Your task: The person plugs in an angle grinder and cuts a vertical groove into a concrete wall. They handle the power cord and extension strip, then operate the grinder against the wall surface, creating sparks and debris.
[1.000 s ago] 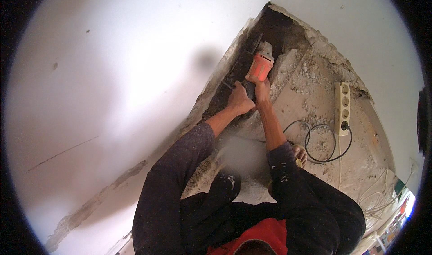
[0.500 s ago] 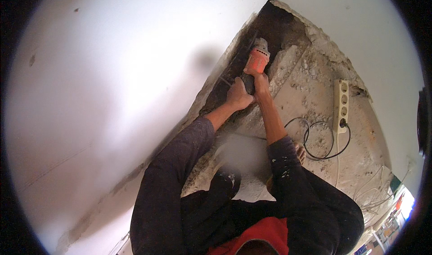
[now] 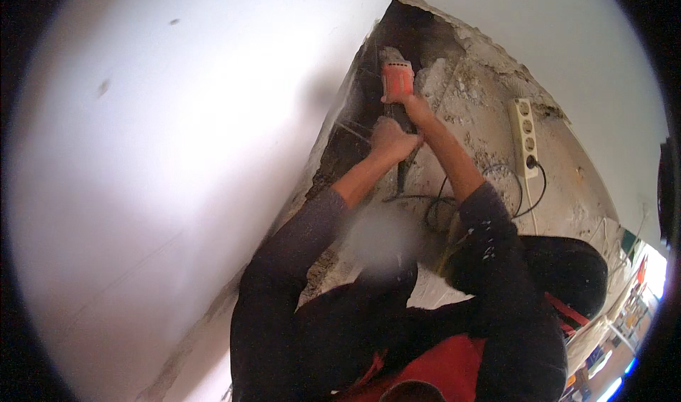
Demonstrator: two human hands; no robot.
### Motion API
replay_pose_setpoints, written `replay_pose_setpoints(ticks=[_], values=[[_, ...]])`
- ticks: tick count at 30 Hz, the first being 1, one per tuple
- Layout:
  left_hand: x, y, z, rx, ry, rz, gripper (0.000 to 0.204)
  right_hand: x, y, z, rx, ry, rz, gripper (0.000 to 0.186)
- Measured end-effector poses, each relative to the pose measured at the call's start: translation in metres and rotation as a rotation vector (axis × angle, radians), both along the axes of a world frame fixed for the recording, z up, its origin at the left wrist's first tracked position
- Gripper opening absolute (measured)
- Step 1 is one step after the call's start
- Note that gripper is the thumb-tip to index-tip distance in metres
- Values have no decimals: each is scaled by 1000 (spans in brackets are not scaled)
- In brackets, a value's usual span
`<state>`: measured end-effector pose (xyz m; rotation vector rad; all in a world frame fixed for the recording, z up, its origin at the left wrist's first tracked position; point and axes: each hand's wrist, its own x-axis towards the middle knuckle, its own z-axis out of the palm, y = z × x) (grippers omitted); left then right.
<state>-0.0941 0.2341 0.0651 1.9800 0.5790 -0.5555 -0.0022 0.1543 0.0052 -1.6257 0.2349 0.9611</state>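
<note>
An orange angle grinder (image 3: 397, 79) with a dusty grey head and a dark body lies angled in a dark, dug-out channel (image 3: 418, 26) along the foot of the wall. My left hand (image 3: 393, 139) is closed round the rear of the grinder's body. Just above it, my right hand (image 3: 414, 108) grips the tool behind the orange housing. The grinder's disc is too dark and blurred to make out. A thin rod or bar (image 3: 353, 130) lies beside my left hand. A dark cord (image 3: 401, 179) runs back from the tool.
A white wall (image 3: 156, 147) fills the left; another (image 3: 567, 40) meets it at the corner. A power strip (image 3: 526, 129) with a black plug lies on the rubble-strewn, broken floor (image 3: 482, 111). My bent legs fill the bottom. Pale cables and mixed items crowd the lower right.
The grinder and both hands have shifted up and left in the picture. My right forearm slants more, and my right leg sits differently. The view has moved somewhat too.
</note>
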Motion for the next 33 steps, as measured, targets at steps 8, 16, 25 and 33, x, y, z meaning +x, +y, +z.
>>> replay_pose_setpoints(ticks=[8,16,25,33], values=[[18,-13,38,214,-41,-380,106,19,-18,21,176,161,-47,35],[-10,-22,5,391,-22,-226,90,17,0,-28,368,283,-114,27],[18,10,-31,-101,111,225,42,4,8,-45,270,110,-110,32],[16,16,-39,-31,191,227,48,-2,16,-63,189,112,-133,33]])
